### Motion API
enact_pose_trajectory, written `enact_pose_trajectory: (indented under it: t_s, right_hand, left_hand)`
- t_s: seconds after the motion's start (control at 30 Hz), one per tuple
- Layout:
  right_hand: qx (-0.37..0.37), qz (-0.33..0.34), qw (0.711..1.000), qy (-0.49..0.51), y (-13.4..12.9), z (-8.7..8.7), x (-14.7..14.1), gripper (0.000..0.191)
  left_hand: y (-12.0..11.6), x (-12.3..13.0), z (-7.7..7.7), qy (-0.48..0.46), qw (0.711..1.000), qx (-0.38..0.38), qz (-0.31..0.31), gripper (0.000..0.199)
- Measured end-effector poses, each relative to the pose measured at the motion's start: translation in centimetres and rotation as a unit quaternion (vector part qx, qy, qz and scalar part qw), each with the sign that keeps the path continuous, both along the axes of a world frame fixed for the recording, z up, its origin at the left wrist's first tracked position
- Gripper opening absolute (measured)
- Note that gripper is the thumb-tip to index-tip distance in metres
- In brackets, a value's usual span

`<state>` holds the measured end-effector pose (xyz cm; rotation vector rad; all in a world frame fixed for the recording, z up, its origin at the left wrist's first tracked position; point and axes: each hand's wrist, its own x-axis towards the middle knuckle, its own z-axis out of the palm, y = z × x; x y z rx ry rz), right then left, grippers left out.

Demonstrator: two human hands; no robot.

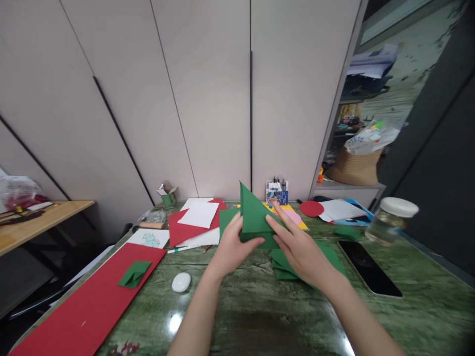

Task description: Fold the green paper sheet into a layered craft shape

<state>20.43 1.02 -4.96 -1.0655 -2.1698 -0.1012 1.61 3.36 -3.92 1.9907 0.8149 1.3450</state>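
A folded green paper (256,212) is held up above the middle of the table, with a pointed triangular flap at its top. My left hand (233,247) grips its lower left part, the thumb along the bottom edge. Against the right side of the flap rest the fingers of my right hand (297,244), some of them spread. More green sheets (284,267) lie on the table behind and below my right hand. On a red sheet (92,296) at the left lies a small folded green piece (134,274).
A white oval object (181,282) sits left of my forearms. At the right are a phone (369,267) and a lidded jar (389,222). White papers (198,215), a red circle (311,208) and a pen box (276,192) stand or lie along the back of the green table (252,316).
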Motion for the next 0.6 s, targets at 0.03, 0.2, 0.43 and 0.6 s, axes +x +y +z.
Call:
enact_pose_trajectory:
  t_s: [0.03,0.2,0.43,0.6]
  right_hand:
    - [-0.002,-0.001,1.000,-0.001,-0.01,0.00,0.01,0.064]
    - [-0.017,-0.009,1.000,-0.014,0.00,0.00,0.09,0.064]
    - [-0.009,-0.016,1.000,-0.018,0.17,-0.21,0.22,0.062]
    - [-0.013,-0.026,0.999,-0.025,0.31,-0.38,0.25,0.062]
  left_hand:
    - [-0.03,0.00,0.03,0.002,1.000,0.000,0.006,0.045]
    - [-0.05,0.02,0.12,0.014,0.999,0.010,0.029,0.050]
    - [0.18,-0.03,0.03,0.019,0.999,0.008,0.033,0.052]
    - [0.01,0.08,0.12,0.001,0.999,0.000,0.038,0.042]
